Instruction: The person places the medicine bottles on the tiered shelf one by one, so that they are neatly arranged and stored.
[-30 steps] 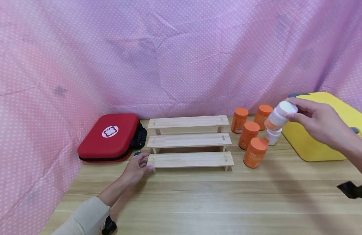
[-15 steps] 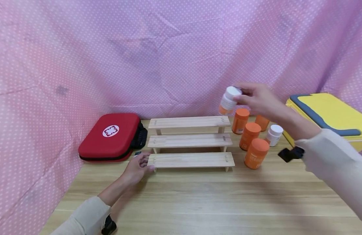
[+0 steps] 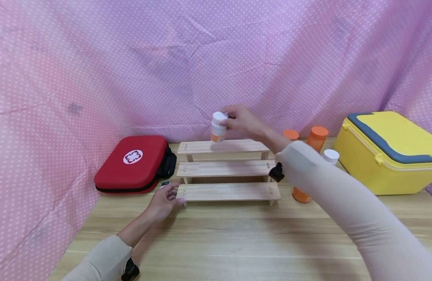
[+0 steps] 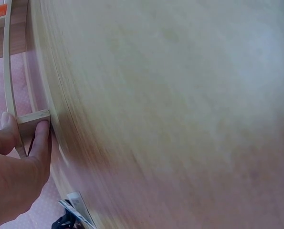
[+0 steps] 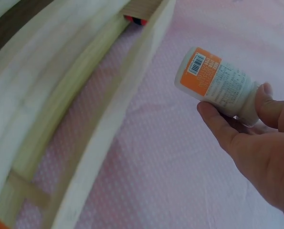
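In the head view a three-step wooden rack (image 3: 227, 191) stands on the table. My left hand (image 3: 162, 203) grips the left end of its lowest step; the left wrist view shows the thumb on the board and fingers at the short leg (image 4: 34, 119). Over the top step my right hand (image 3: 242, 121) pinches a white pill bottle (image 3: 218, 127) near its cap. The right wrist view shows the bottle's orange and white printed label (image 5: 211, 74), with the bottle apart from the board beneath.
Orange jars (image 3: 317, 137) and another white bottle (image 3: 331, 156) stand right of the rack, partly hidden by my right sleeve (image 3: 328, 191). A yellow box (image 3: 388, 168) with a grey-trimmed lid stands far right. A red first-aid case (image 3: 131, 168) lies left, before a pink dotted curtain (image 3: 202, 70).
My right hand has carried the white pill bottle leftward from above the jars to over the rack's top step. The left hand has stayed at the rack.
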Available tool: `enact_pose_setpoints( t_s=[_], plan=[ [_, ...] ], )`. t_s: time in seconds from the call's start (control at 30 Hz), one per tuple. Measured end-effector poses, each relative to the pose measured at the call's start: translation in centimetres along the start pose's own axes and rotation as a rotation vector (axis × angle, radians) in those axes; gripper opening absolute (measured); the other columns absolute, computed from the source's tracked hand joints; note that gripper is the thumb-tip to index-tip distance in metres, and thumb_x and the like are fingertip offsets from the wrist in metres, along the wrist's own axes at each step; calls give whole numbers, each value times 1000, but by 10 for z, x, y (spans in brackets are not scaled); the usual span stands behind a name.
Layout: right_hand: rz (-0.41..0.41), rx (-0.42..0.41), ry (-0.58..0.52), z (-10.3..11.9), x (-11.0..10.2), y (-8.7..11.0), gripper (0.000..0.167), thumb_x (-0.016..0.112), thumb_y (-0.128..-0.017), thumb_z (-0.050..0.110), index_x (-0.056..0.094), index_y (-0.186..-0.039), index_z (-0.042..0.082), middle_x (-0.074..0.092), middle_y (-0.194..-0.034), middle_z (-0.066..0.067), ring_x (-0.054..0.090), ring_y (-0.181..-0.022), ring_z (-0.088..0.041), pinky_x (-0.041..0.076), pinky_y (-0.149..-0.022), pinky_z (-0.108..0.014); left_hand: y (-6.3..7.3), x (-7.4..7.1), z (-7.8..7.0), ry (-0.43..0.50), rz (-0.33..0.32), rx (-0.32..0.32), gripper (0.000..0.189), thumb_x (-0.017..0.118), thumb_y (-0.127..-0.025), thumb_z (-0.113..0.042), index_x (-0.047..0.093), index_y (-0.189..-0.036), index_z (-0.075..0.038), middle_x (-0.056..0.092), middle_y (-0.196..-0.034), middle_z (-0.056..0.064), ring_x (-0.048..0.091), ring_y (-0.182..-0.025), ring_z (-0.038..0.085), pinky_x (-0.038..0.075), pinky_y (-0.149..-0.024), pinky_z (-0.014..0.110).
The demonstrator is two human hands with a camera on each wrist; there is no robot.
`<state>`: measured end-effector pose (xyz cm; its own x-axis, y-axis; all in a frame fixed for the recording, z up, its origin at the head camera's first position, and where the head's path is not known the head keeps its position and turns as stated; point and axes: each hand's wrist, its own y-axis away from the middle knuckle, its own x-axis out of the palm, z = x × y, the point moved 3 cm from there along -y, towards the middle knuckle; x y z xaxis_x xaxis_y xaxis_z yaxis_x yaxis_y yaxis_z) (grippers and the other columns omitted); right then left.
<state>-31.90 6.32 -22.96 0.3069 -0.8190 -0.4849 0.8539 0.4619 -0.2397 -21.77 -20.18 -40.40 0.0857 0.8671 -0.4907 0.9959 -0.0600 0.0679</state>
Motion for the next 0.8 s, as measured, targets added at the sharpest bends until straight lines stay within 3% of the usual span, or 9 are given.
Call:
enact_pose_setpoints(
  t_s=[0.3, 0.57, 0.8],
  plan=[
    [54, 71, -4, -4, 45, -24, 36, 59, -93, -1, 56, -130, -3, 62, -119, -21, 60, -109, -28, 54, -87, -32, -1, 0, 1, 16, 1, 21, 57, 69, -85, 3, 45, -136, 6, 64, -112, 18, 61, -102, 24, 52, -85, 26],
    [69, 115, 56, -1, 50, -27, 46, 62, -92, 4, 50, -137, -1, 59, -126, -20, 58, -114, -28, 53, -88, -30, 0, 0, -3, 15, 8, 17, 57, 69, -84, 3, 45, -136, 6, 63, -114, 20, 61, -103, 25, 52, -85, 26],
    [82, 170, 103, -2, 51, -30, 50, 65, -92, 11, 49, -139, 3, 61, -123, -18, 60, -110, -26, 53, -85, -28, 1, 0, -4, 14, 16, 20, 56, 68, -85, 4, 45, -136, 7, 63, -114, 21, 61, -102, 25, 52, -82, 24]
  ],
)
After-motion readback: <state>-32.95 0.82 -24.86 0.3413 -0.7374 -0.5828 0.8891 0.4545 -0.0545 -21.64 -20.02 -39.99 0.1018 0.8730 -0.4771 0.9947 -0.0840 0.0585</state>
